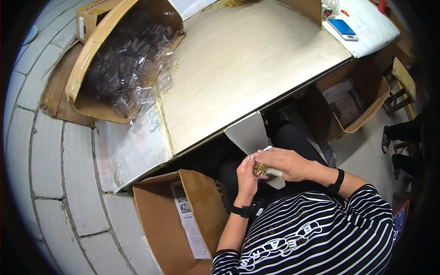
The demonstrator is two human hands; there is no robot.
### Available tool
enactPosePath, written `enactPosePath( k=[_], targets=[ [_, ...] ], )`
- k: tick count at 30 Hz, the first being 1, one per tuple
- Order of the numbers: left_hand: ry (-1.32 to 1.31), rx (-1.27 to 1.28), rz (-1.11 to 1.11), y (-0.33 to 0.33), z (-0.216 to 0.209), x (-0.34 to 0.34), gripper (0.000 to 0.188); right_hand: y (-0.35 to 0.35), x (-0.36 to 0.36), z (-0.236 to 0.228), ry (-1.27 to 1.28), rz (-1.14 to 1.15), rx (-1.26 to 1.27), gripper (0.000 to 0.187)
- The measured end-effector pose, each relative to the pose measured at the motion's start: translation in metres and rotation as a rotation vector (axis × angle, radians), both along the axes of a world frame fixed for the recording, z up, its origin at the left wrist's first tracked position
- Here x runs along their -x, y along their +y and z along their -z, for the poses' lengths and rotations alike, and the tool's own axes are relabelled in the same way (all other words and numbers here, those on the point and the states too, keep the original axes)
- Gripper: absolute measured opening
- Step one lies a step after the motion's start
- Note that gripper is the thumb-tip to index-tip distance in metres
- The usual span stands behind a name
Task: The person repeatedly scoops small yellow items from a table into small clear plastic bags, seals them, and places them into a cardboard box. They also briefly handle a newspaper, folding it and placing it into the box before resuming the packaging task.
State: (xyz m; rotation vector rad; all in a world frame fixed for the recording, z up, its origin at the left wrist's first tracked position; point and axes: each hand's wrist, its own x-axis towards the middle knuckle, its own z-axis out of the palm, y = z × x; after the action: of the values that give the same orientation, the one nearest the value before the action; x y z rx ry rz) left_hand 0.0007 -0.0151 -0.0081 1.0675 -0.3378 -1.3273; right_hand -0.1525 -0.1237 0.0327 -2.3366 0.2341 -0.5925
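In front of my body, above my lap, both my hands close around a small clear plastic box (260, 171) with many thin gold-coloured pieces inside. My left hand (246, 179) grips it from the left side, fingers pointing up. From the right, my right hand (291, 164) reaches across its top, with a pale wrapping on a finger. Much of the box is covered by my fingers, and the kind of gold pieces is too small to make out. A white sheet-like flap (247, 133) hangs from the table edge just beyond my hands.
A pale worktable (247, 64) stands ahead, a gold heap (233, 2) at its far edge. A tilted carton (75, 68) spills clear plastic boxes (133, 59) at left. A digital scale (343, 29) lies far right. Open cartons (160, 220) (366, 117) flank me; another person's feet (386, 142) show right.
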Motion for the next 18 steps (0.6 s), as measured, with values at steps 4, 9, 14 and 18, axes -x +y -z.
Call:
enactPosePath(
  k=[4,9,14,18],
  targets=[
    [-0.049,0.005,-0.059,0.000,-0.014,-0.003,0.036,-0.020,0.006,-0.015,-0.157,0.272,-0.171,0.039],
    [-0.020,0.068,-0.092,0.000,-0.026,-0.004,0.037,-0.018,0.010,-0.004,-0.001,0.340,-0.822,0.033],
    [-0.078,-0.015,-0.025,-0.005,-0.024,0.008,0.034,-0.012,-0.005,0.008,0.040,0.330,-0.672,0.028],
    [-0.135,-0.078,-0.056,-0.005,-0.020,0.009,0.034,-0.025,-0.003,0.012,0.125,0.312,-0.437,0.026]
  ],
)
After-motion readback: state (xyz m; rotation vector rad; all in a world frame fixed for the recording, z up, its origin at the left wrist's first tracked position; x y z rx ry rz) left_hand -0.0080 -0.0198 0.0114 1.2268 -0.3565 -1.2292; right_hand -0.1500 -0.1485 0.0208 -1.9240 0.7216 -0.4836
